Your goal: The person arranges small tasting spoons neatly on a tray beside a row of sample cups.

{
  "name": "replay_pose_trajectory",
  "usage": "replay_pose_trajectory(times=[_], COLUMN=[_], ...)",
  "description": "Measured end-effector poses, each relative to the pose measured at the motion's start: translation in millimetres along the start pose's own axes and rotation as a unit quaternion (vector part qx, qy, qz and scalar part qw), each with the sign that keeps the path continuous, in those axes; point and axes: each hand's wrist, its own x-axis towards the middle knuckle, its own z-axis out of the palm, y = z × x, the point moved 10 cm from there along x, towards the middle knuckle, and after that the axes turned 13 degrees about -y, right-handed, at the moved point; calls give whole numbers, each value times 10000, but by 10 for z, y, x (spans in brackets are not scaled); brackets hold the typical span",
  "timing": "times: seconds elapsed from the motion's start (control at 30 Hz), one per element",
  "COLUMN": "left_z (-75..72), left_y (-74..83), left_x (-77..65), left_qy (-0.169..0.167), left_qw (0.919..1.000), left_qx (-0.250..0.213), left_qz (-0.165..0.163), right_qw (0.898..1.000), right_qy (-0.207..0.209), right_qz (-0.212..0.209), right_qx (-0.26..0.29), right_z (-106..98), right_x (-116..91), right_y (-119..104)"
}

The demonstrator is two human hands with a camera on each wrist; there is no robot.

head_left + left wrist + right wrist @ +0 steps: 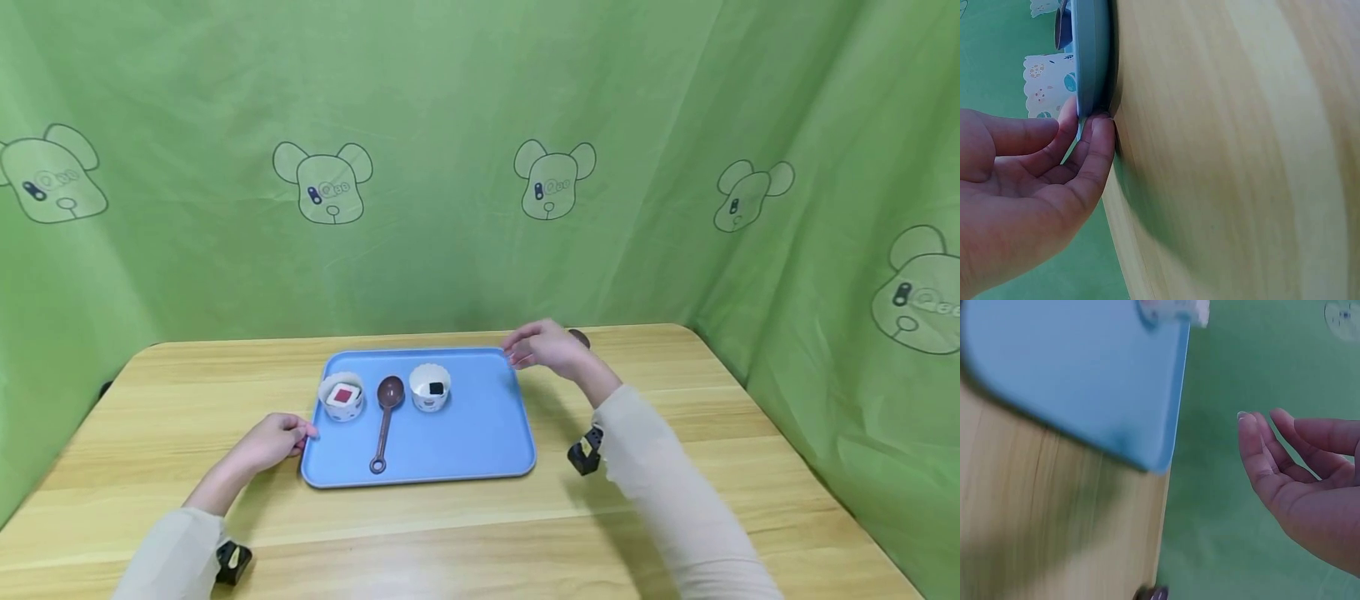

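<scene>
A blue tray [465, 442] lies on the wooden table. My left hand [273, 442] is at its left edge; in the left wrist view its fingers [1099, 147] lie around the rim, some on the underside, with the thumb off it. On the tray stand a paper cup [345, 411] holding a white block with a red square [342, 396], and another paper cup [429, 400] with a black piece [437, 388] in it. Between them lies a brown spoon [386, 417], handle toward me. My right hand [551, 346] hovers near the far right corner, fingers loosely bent and holding nothing.
Behind the right hand, a brown round thing [579, 337] sits near the table's far edge, mostly hidden. A green curtain [450, 208] with printed bear heads hangs behind and beside the table [420, 542]. Each wrist wears a black device [585, 452].
</scene>
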Motion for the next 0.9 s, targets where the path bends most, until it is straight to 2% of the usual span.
replay_pose_trajectory(times=[0.3, 0.47, 0.67, 0.9], left_z=[5, 3, -8, -3], left_y=[10, 4, 4, 6], left_x=[-5, -6, -8, -1], left_qy=[4, 12, 28, 3], left_qw=[10000, 10000, 10000, 10000], left_qx=[-19, -25, -5, -2], left_qz=[26, 28, 40, 36], right_qw=[9993, 9980, 9961, 9946], right_qy=[350, 458, 573, 588], right_qz=[-31, 173, 414, 445], right_qx=[-137, -395, -536, -727], right_z=[-536, -759, -957, -1052], right_x=[-222, -365, -446, -491], right_y=[257, 378, 586, 767])
